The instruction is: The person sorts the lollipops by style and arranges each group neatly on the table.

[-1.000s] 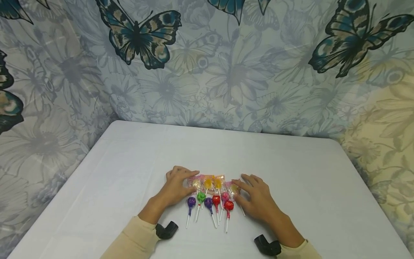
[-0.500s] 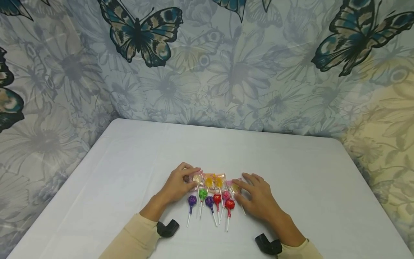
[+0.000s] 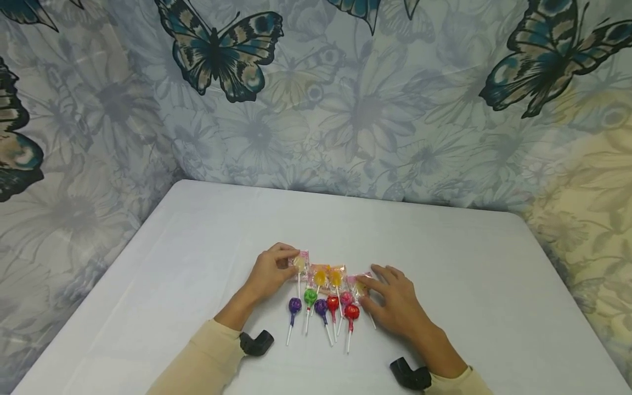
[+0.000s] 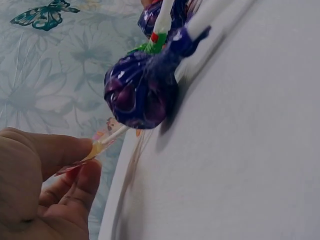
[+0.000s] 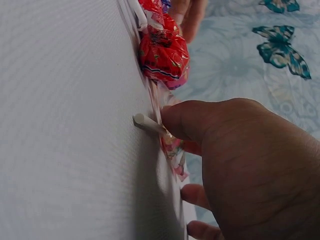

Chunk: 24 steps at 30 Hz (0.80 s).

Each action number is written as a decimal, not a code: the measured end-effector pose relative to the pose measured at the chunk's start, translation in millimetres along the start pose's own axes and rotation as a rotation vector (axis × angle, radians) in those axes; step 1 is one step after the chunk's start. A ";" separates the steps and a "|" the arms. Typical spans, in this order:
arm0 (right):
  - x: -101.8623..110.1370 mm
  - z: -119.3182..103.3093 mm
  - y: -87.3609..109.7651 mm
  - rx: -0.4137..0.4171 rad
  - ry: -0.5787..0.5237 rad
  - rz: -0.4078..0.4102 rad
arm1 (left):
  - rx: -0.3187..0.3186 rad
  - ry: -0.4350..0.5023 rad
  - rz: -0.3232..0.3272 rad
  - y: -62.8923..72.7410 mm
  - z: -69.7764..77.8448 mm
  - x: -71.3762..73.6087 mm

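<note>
My left hand [image 3: 268, 273] pinches the edge of a lollipop [image 3: 302, 263] in a clear pink-printed wrapper, its white stick pointing toward me. Up close in the left wrist view, thumb and finger press on that wrapper [image 4: 102, 140]. At the right end of the row, my right hand [image 3: 395, 300] holds another clear-wrapped lollipop [image 3: 360, 286] between thumb and index finger, the other fingers spread. Two yellow lollipops [image 3: 320, 277] in clear wrappers lie between the hands. In front lie purple [image 3: 294, 305], green [image 3: 310, 297], red [image 3: 352, 312] and pink [image 3: 346, 298] ball lollipops.
The candies lie on a white table [image 3: 222, 230] with a rounded far edge. Behind it stands a wall [image 3: 365, 109] papered with flowers and butterflies. Black wrist mounts [image 3: 257, 343] stick out beneath both forearms.
My left hand has closed on the leftmost clear-wrapped lollipop and shifted it away from me and slightly left, apart from the yellow ones. The right hand stays in place.
</note>
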State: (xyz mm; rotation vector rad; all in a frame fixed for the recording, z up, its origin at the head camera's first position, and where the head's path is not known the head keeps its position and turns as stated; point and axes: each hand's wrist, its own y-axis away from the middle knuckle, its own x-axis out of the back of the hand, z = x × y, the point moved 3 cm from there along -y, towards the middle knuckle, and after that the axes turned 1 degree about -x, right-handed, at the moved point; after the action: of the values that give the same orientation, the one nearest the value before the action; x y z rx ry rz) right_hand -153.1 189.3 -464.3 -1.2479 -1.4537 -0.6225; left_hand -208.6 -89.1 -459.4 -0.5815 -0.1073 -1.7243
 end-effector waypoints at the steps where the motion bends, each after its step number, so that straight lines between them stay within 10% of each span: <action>1: 0.2 0.1 -0.2 -0.001 -0.003 0.001 | -0.008 -0.004 0.007 -1.8 0.8 1.5; 24: 2.6 -2.1 1.1 -0.033 0.022 -0.007 | -0.077 0.074 0.092 -49.3 13.4 32.2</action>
State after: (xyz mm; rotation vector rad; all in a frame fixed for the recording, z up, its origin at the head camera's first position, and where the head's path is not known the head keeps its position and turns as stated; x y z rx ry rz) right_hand -151.0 188.7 -461.5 -1.2583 -1.4350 -0.6654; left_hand -254.5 -100.7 -421.9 -0.5697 0.0378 -1.6642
